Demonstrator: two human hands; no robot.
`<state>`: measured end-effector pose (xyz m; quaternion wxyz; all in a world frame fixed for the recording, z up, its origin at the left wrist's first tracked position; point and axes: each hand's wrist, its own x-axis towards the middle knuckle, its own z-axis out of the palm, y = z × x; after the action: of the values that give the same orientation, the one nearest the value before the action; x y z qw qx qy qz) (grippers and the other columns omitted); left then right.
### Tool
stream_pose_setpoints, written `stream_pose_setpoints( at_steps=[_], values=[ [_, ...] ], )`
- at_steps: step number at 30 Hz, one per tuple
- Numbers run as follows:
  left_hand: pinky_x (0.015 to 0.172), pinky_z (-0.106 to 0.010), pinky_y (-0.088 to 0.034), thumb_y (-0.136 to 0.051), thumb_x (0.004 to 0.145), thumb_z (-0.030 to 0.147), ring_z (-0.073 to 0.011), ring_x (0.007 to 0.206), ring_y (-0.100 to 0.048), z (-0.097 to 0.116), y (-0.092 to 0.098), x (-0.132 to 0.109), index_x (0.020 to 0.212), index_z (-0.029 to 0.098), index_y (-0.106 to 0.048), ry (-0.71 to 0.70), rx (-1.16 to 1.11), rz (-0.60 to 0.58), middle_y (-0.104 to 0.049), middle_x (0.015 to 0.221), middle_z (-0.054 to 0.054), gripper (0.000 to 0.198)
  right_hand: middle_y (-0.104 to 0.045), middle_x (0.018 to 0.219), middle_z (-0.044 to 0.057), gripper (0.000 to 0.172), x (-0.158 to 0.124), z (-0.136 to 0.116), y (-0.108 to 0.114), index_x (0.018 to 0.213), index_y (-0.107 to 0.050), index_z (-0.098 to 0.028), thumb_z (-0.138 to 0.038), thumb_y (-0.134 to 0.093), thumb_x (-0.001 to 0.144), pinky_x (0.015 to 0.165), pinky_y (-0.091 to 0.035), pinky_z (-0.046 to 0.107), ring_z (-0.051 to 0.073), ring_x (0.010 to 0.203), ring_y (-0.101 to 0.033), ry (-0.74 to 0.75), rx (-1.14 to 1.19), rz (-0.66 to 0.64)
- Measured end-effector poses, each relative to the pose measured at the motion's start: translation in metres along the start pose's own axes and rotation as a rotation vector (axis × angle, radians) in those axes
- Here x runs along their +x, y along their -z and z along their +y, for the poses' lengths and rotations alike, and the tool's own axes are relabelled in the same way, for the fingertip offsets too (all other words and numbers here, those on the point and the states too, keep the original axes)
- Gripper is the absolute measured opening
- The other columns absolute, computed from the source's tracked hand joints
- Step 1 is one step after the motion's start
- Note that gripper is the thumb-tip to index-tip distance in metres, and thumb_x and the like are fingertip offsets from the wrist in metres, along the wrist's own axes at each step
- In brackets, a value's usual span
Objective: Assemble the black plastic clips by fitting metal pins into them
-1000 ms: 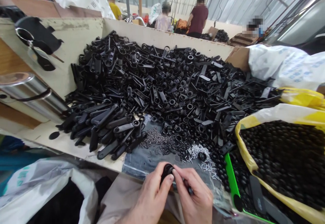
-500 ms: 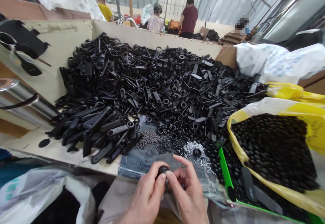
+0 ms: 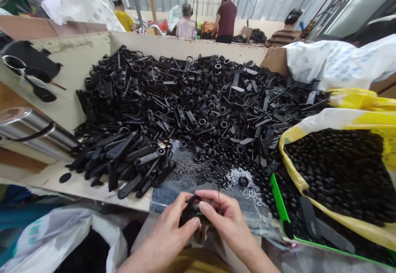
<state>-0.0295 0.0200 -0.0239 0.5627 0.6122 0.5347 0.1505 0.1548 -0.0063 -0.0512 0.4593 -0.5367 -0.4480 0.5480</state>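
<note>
Left hand (image 3: 168,229) and right hand (image 3: 227,223) curl inward, fingertips pinching a small black plastic part (image 3: 192,212) between them above the lap, probably held close for fine work. Just beyond, silver pins (image 3: 239,178) and dark screws (image 3: 184,168) lie on a grey sheet (image 3: 163,196), seemingly kept within easy reach — then black plastic levers (image 3: 185,112) heaped in a walled bin (image 3: 185,46), a yellow-lined sack (image 3: 293,161) of black beads (image 3: 337,170) beside it, and co-workers (image 3: 225,15) far off

Held plastic piece (image 3: 192,212) black. Heaped plastic parts (image 3: 198,116) black too. Pins (image 3: 239,177) silver. Right sack liner (image 3: 297,157) yellow and white. Crate rim (image 3: 280,198) bright green. Far-right sack (image 3: 337,62) white, blue print. Far co-worker's shirt (image 3: 283,38) dark-and-tan striped; next shirt (image 3: 227,17) maroon; far-left shirt (image 3: 124,21) yellow.
</note>
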Motion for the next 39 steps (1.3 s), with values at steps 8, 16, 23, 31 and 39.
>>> stream_pose_setpoints(
  at_steps=[8, 16, 23, 31, 39],
  values=[
    [0.069, -0.03, -0.044, -0.066, 0.085, 0.05, -0.0146, 0.064, -0.052, 0.008, 0.005, -0.003, 0.139, 0.013, -0.043, 0.141, -0.422, -0.244, -0.056, 0.067, 0.006, 0.069, -0.072, 0.101, 0.005, 0.024, 0.0, -0.018, 0.001, 0.114, -0.08, -0.028, -0.03, -0.06, 0.1, 0.071, -0.048, 0.028, 0.018, 0.084, -0.065, 0.274, -0.279, -0.033],
    [0.063, -0.027, -0.035, -0.072, 0.077, 0.062, -0.0102, 0.055, -0.045, 0.012, 0.003, -0.007, 0.131, 0.011, -0.043, 0.214, -0.494, -0.222, -0.058, 0.066, 0.007, 0.079, -0.067, 0.091, 0.002, 0.026, 0.002, -0.014, 0.009, 0.118, -0.078, -0.029, -0.034, -0.065, 0.097, 0.06, -0.04, 0.027, 0.014, 0.067, -0.054, 0.204, -0.302, -0.118],
    [0.056, -0.026, -0.03, -0.069, 0.078, 0.063, -0.0086, 0.048, -0.044, 0.013, -0.001, -0.01, 0.123, 0.013, -0.047, 0.215, -0.5, -0.26, -0.06, 0.064, 0.006, 0.071, -0.064, 0.087, 0.0, 0.026, 0.001, -0.01, 0.01, 0.117, -0.077, -0.024, -0.025, -0.065, 0.094, 0.06, -0.038, 0.027, 0.013, 0.065, -0.049, 0.217, -0.36, -0.185],
    [0.054, -0.025, -0.027, -0.07, 0.078, 0.061, -0.0067, 0.045, -0.042, 0.006, -0.005, -0.012, 0.117, 0.013, -0.049, 0.23, -0.529, -0.269, -0.061, 0.063, 0.005, 0.065, -0.05, 0.076, -0.004, 0.021, 0.001, -0.007, 0.012, 0.107, -0.077, -0.019, -0.022, -0.065, 0.09, 0.055, -0.035, 0.025, 0.012, 0.062, -0.046, 0.195, -0.352, -0.208],
    [0.051, -0.024, -0.028, -0.068, 0.087, 0.057, -0.006, 0.045, -0.042, -0.009, -0.012, -0.011, 0.122, 0.014, -0.052, 0.189, -0.547, -0.262, -0.06, 0.065, 0.005, 0.057, -0.05, 0.078, -0.004, 0.02, -0.001, -0.005, 0.01, 0.107, -0.075, -0.022, -0.021, -0.065, 0.089, 0.056, -0.035, 0.025, 0.012, 0.062, -0.046, 0.152, -0.371, -0.211]
  ],
)
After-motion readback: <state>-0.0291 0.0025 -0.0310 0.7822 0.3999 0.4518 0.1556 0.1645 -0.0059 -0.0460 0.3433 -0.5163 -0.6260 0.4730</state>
